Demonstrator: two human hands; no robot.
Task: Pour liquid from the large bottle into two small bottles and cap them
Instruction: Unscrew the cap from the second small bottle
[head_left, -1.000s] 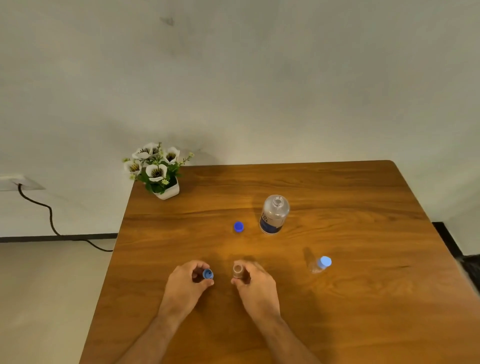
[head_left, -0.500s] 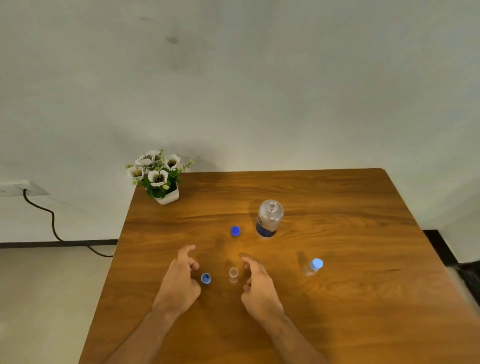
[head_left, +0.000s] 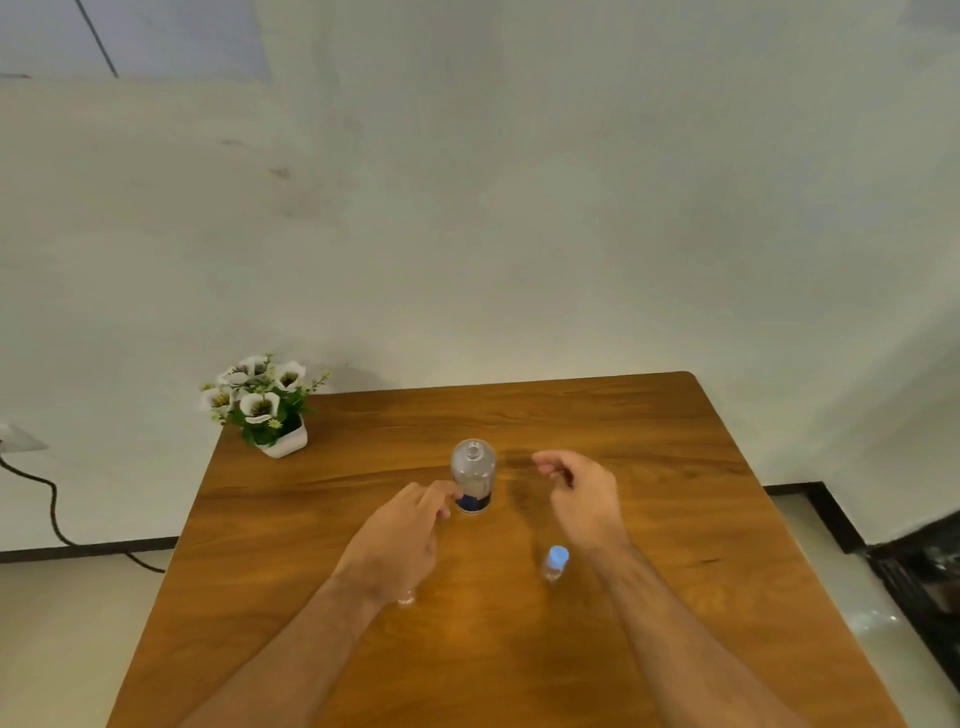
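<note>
Nearest the person, at about 6 o'clock on the brown wooden table (head_left: 675, 519), a tiny clear open bottle (head_left: 405, 599) is peeking out from under the left wrist, so the arm could be knocking it over without the person seeing it. A little to the right, at about 5 o'clock, the small clear bottle with the light blue cap (head_left: 556, 561) is standing just beside the right forearm, which could be bumping it too. Farther out, the left hand (head_left: 400, 540) is reaching with loose, half-open fingers that are touching or almost touching the tall clear open bottle with the dark blue label (head_left: 472, 475) at about 12 o'clock. The right hand (head_left: 582, 493) is hovering near it, fingers curled and holding nothing. A quick grab could be tipping the big bottle and spilling liquid.
</note>
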